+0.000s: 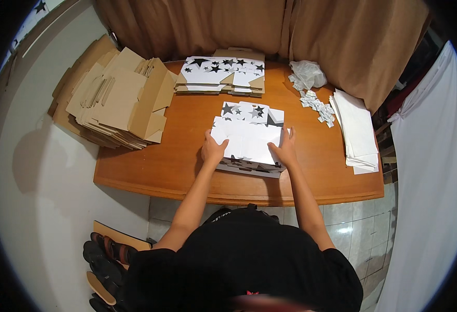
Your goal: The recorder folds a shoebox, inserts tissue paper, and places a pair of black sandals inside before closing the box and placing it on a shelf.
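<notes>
Hands press flat on a white star-printed box (246, 143): left hand (213, 151) at its left edge, right hand (285, 151) at its right, fingers spread, gripping nothing. Bare wooden table (161, 161) lies open either side and toward the near edge.

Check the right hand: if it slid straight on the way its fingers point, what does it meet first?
The right hand lies on the white star-printed box, fingers pointing up and slightly left across its top. Going on, it would probably first meet the box's raised star-printed flap; farther back lies the stack of flat star-printed cartons. Depth is unclear.
</notes>
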Action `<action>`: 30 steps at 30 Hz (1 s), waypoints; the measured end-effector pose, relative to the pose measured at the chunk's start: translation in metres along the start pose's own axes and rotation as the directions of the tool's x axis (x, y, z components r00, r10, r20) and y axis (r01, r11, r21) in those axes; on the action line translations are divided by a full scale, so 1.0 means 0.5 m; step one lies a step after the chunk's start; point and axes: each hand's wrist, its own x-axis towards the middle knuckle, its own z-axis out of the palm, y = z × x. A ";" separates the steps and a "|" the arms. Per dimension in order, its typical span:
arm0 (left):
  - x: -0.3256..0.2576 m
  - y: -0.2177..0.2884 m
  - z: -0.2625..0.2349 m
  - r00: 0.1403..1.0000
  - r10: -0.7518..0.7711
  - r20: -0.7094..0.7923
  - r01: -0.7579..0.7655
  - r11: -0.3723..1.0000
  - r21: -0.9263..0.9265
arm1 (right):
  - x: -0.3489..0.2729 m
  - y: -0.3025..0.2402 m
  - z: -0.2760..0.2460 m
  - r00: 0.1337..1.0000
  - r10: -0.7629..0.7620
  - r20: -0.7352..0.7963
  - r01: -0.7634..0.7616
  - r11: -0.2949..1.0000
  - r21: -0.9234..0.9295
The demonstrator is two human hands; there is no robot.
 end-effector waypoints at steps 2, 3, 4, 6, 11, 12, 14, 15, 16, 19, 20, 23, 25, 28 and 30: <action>-0.002 0.001 0.000 1.000 -0.009 -0.007 0.010 1.000 0.018 | 0.001 -0.003 0.001 0.999 0.041 0.008 -0.040 0.997 -0.060; -0.004 0.001 0.000 1.000 -0.020 -0.013 0.021 0.999 0.037 | 0.001 -0.005 0.002 0.996 0.083 0.015 -0.081 0.989 -0.120; -0.006 0.002 -0.001 1.000 -0.022 -0.014 0.022 0.999 0.036 | 0.001 -0.017 -0.001 0.996 0.082 0.017 -0.079 0.990 -0.120; -0.012 0.004 -0.003 0.999 -0.028 -0.031 0.030 0.997 0.068 | 0.000 -0.040 -0.008 0.979 0.196 0.059 -0.187 0.972 -0.141; -0.015 0.025 -0.007 0.996 -0.086 -0.012 0.087 0.988 0.126 | 0.000 -0.049 -0.007 0.966 0.257 0.039 -0.245 0.948 -0.201; -0.015 0.025 -0.007 0.997 -0.079 -0.026 0.082 0.988 0.132 | 0.000 -0.051 -0.006 0.962 0.271 0.030 -0.260 0.944 -0.203; -0.015 0.030 -0.008 0.995 -0.093 -0.019 0.095 0.985 0.145 | -0.001 -0.047 0.000 0.964 0.264 0.018 -0.254 0.942 -0.219; -0.013 0.032 -0.009 0.994 -0.106 -0.011 0.107 0.982 0.157 | -0.001 -0.045 0.002 0.966 0.257 0.004 -0.249 0.940 -0.234; -0.011 0.033 -0.010 0.994 -0.107 -0.011 0.107 0.982 0.158 | -0.002 -0.048 0.003 0.966 0.258 0.005 -0.249 0.940 -0.233; -0.009 0.033 -0.011 0.991 -0.132 0.013 0.128 0.978 0.168 | -0.008 -0.059 -0.002 0.970 0.242 0.003 -0.232 0.936 -0.265; -0.010 0.030 -0.012 0.993 -0.119 0.011 0.116 0.980 0.165 | -0.010 -0.063 -0.005 0.968 0.249 0.011 -0.238 0.937 -0.257; 0.007 -0.028 0.001 0.998 -0.057 0.000 0.057 0.994 0.090 | -0.011 -0.038 0.006 0.974 0.224 -0.015 -0.222 0.953 -0.204; 0.020 -0.079 -0.002 1.000 -0.010 -0.008 0.011 1.000 0.019 | -0.012 -0.021 0.009 0.979 0.198 -0.048 -0.203 0.966 -0.160; 0.007 -0.088 -0.044 0.801 -0.350 0.486 0.491 0.848 -0.200 | -0.013 -0.006 0.004 0.972 0.227 -0.059 -0.232 0.969 -0.083; -0.040 -0.061 -0.049 0.823 -0.331 0.461 0.487 0.830 -0.273 | -0.006 0.016 0.012 0.974 0.210 -0.087 -0.209 0.978 0.020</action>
